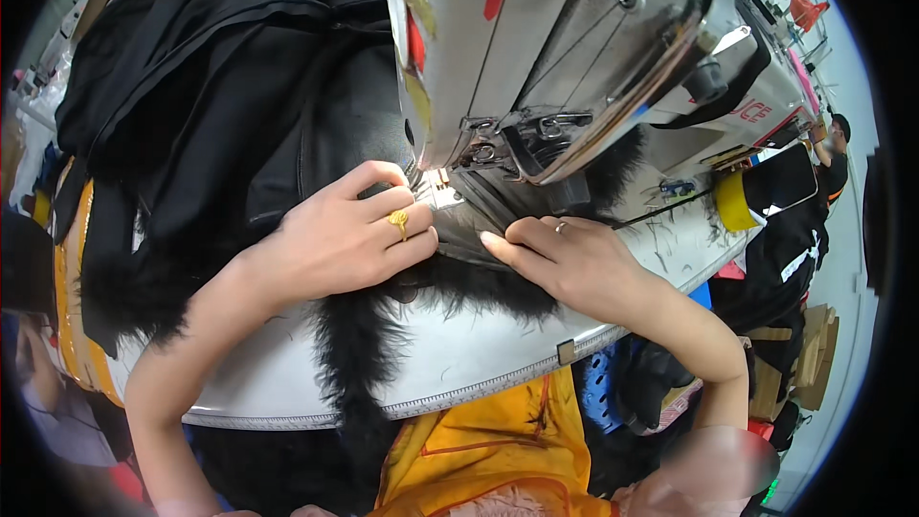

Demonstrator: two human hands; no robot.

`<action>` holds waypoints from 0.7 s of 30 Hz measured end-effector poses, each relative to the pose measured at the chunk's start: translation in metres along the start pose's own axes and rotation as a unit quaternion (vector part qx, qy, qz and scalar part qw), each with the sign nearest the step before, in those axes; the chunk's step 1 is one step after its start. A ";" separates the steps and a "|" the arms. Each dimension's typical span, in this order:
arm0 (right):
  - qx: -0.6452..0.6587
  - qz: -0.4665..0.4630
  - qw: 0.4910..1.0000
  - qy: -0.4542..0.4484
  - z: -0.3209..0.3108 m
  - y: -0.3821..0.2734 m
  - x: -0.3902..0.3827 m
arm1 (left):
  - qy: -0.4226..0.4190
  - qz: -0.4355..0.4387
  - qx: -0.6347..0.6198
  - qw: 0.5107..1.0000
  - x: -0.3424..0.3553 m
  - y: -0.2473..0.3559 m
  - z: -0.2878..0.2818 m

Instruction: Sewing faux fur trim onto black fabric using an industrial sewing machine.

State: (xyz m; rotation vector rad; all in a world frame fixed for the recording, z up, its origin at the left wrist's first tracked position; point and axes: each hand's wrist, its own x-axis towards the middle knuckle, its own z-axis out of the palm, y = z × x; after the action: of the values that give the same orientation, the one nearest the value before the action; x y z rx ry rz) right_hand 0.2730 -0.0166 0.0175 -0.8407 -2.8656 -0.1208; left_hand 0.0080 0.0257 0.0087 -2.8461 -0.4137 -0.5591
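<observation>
My left hand (354, 230), with a yellow ring on one finger, lies with bent fingers on the black garment (220, 105), just left of the needle plate (442, 190). The fingertips press together at the cloth's edge, close to the presser foot. On the other side, my right hand (584, 263) pinches the dark fabric between thumb and forefinger. A white sewing machine (488, 48) stands over the cloth; its head hides part of the stitching area. Fluffy black trim (359, 354) runs below both hands and hangs over the table's front edge.
A yellow roll (735, 201) and a phone (790, 177) stand right of the machine. A measuring tape (278, 420) follows the curved front edge of the white table (258, 373). Cardboard (816, 354) is stacked at the right. Another person (837, 158) is in the right background.
</observation>
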 end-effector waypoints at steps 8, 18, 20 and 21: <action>-0.057 -0.037 0.998 0.018 0.000 0.003 -0.002 | 0.012 0.016 0.069 0.997 -0.010 0.002 -0.004; -0.062 0.012 0.998 -0.008 0.009 0.029 0.004 | 0.029 -0.032 0.072 0.996 -0.003 -0.005 -0.002; -0.047 0.012 0.998 0.045 0.015 0.042 0.005 | 0.048 -0.058 0.057 0.996 0.000 -0.010 0.002; -0.028 0.026 0.998 0.058 0.016 0.047 0.003 | 0.053 -0.070 0.047 0.995 0.000 -0.011 0.003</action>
State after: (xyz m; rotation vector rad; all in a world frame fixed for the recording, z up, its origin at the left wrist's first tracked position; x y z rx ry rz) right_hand 0.2941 0.0260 0.0037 -0.8870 -2.7409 -0.2370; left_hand 0.0057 0.0370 0.0076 -2.6985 -0.6062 -0.6931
